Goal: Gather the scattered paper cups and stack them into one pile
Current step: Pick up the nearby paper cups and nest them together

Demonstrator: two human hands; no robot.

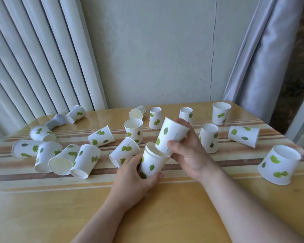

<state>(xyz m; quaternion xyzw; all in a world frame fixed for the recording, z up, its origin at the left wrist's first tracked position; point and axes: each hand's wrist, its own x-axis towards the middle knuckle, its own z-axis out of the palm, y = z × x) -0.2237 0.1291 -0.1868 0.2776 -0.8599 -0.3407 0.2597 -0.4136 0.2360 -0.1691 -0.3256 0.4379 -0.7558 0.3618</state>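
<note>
White paper cups printed with green leaves lie scattered over the table (165,207). My left hand (132,179) grips a short nested stack of cups (152,165), upright with its mouth up, near the table's middle. My right hand (188,151) holds a single cup (168,135) upside down and tilted, its rim touching the stack's mouth. Several cups lie on their sides in a cluster at the left (63,157). One tipped cup (124,151) lies right behind my left hand. Others stand behind my hands and to the right.
An inverted cup (279,164) stands near the right edge of the table. A grey object (55,121) lies at the back left by the radiator (33,58). A wall and a curtain (263,50) close off the back. The striped band (42,176) runs across the table.
</note>
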